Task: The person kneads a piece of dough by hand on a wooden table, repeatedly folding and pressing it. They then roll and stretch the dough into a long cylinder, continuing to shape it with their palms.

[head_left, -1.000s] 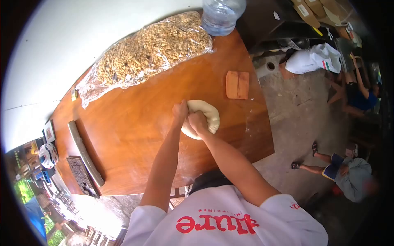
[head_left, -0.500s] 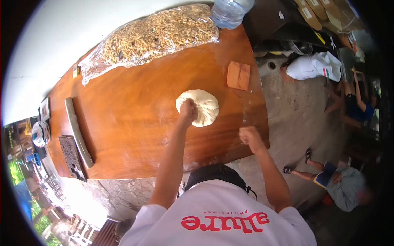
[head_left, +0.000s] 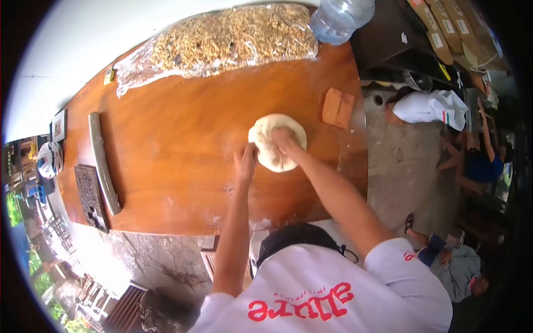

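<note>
A round, pale lump of dough (head_left: 267, 164) lies on the brown wooden table (head_left: 183, 144), its top dented and creased. My right hand (head_left: 284, 140) is closed in a fist and presses into the dough's upper middle. At the dough's left edge is my left hand (head_left: 245, 161), its fingers curled against the side; the fingertips are partly hidden. Faint white smears mark the wood near the table's front edge.
A clear plastic bag of brown flakes (head_left: 233, 41) lies along the back, beside a large clear water bottle (head_left: 340, 22). An orange-brown block (head_left: 337, 108) sits at right. A grey rod (head_left: 102, 164) and a dark carved board (head_left: 91, 197) lie at left. A seated person (head_left: 452, 269) is at right.
My right hand has moved from the table's right side onto the dough. My left hand has drawn back from the dough's top to its left edge. The whole view has shifted slightly.
</note>
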`<state>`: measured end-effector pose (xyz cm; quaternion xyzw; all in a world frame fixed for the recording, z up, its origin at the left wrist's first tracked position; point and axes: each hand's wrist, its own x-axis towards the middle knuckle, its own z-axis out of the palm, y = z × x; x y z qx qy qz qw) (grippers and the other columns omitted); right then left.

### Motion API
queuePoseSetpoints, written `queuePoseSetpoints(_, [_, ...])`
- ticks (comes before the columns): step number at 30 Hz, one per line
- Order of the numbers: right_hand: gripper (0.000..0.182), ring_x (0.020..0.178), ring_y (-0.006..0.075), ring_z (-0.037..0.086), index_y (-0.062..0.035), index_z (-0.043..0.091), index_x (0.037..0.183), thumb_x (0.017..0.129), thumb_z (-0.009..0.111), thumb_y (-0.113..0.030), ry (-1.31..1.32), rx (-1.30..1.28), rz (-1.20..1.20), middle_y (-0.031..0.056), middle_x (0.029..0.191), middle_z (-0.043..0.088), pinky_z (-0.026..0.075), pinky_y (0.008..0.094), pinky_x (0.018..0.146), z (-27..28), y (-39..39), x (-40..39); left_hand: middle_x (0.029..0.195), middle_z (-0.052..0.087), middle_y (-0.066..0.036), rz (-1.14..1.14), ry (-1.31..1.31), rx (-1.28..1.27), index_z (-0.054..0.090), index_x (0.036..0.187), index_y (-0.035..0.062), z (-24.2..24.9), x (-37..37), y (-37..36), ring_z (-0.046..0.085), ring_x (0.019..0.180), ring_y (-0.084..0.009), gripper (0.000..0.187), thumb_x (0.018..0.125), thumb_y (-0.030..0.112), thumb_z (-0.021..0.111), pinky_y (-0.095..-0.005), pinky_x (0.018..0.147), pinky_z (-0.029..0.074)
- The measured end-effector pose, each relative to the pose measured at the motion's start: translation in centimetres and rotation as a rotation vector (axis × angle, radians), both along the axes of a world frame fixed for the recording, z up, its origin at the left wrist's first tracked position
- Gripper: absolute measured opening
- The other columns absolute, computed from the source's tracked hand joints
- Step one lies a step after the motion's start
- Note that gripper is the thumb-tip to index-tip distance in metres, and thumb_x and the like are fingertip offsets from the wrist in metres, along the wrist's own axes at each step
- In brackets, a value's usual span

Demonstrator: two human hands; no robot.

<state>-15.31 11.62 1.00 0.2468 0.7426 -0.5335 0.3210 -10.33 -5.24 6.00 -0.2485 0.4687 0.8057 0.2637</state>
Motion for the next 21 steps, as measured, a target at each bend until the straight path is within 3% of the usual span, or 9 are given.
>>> queuePoseSetpoints(1, [0.023,0.068,0.0292,0.064,-0.0025,0.063,0.072,0.086,0.058,-0.019,0.322,0.271,0.529,0.0155,0.068,0.064,0.05,0.0442,0.064,-2.5,0.4,1.3,0.072,0.06,-0.009,0.011,0.235,-0.38,0.062,0.087,0.0032,-0.4,-0.7,0.3,0.055,0.062,-0.0198,0.02,0.094,0.021,0.056,-0.0303,0.058,0.046])
queuePoseSetpoints(6, [0.022,0.085,0.0322,0.07,0.0,0.068,0.092,0.092,0.062,-0.021,0.669,0.314,0.717,0.0148,0.087,0.072,0.055,0.0495,0.072,4.1,2.7,7.0,0.115,0.071,-0.018,-0.239,0.907,-1.056,0.069,0.12,0.002,-1.3,-7.9,1.3,0.066,0.111,-0.0307,0.05,0.078,0.028,0.078,-0.039,0.09,0.053])
queuePoseSetpoints(8, [0.039,0.102,0.0327,0.066,0.0008,0.062,0.117,0.091,0.069,-0.028,0.671,-0.005,-0.06,0.0178,0.109,0.066,0.054,0.048,0.084,2.7,4.1,9.8,0.105,0.072,-0.022,-0.694,0.643,-0.988,0.068,0.122,0.0,-1.3,-9.7,1.6,0.07,0.1,-0.031,0.06,0.072,0.029,0.085,-0.0407,0.085,0.055])
queuePoseSetpoints(9, [0.039,0.102,0.0327,0.066,0.0008,0.062,0.117,0.091,0.069,-0.028,0.675,-0.01,-0.077,0.0178,0.109,0.066,0.054,0.048,0.084,1.9,4.8,10.2,0.105,0.072,-0.022,-0.708,0.652,-0.995,0.068,0.122,0.0,-1.0,-9.7,1.9,0.07,0.1,-0.031,0.06,0.072,0.029,0.085,-0.0407,0.085,0.055])
queuePoseSetpoints(11, [0.066,0.121,0.0351,0.056,0.0012,0.05,0.134,0.084,0.078,-0.031,0.761,0.407,-0.346,0.0212,0.129,0.055,0.046,0.0455,0.102,1.7,6.2,10.6,0.107,0.072,-0.022,-0.943,0.316,-1.079,0.069,0.12,0.0015,1.1,-9.0,3.2,0.07,0.099,-0.0312,0.063,0.07,0.036,0.086,-0.0416,0.085,0.055])
queuePoseSetpoints(12, [0.076,0.134,0.0363,0.044,0.0003,0.045,0.14,0.08,0.082,-0.03,0.758,0.406,-0.126,0.0227,0.138,0.048,0.037,0.043,0.113,1.9,6.9,10.7,0.105,0.072,-0.022,-0.931,0.431,-1.151,0.071,0.118,0.0023,2.7,-7.7,3.9,0.072,0.094,-0.0314,0.062,0.07,0.04,0.086,-0.0435,0.081,0.055])
queuePoseSetpoints(13, [0.076,0.134,0.0363,0.044,0.0003,0.045,0.14,0.08,0.082,-0.03,0.767,0.405,-0.152,0.0227,0.138,0.048,0.037,0.043,0.113,2.0,7.0,10.3,0.101,0.072,-0.023,-0.553,1.12,-1.521,0.068,0.115,-0.0028,-1.5,-4.9,3.4,0.072,0.089,-0.0318,0.062,0.072,0.038,0.085,-0.0414,0.077,0.056])
queuePoseSetpoints(17, [0.06,0.122,0.0312,0.055,0.0005,0.053,0.126,0.076,0.084,-0.014,0.891,0.217,-0.128,0.0199,0.128,0.056,0.046,0.0412,0.102,0.8,7.3,7.8,0.1,0.07,-0.02,-0.371,0.469,-0.928,0.063,0.113,-0.0056,1.5,-1.6,4.5,0.07,0.091,-0.0288,0.052,0.079,0.027,0.083,-0.0368,0.077,0.056])
queuePoseSetpoints(21, [0.043,0.1,0.0164,0.063,-0.0026,0.057,0.113,0.076,0.078,0.003,0.394,-0.311,-0.149,0.0082,0.108,0.067,0.052,0.0316,0.087,5.0,10.3,4.8,0.107,0.068,-0.019,-0.005,0.232,-0.522,0.058,0.11,-0.0065,3.2,1.0,4.9,0.068,0.093,-0.0244,0.049,0.08,0.023,0.083,-0.0339,0.076,0.055])
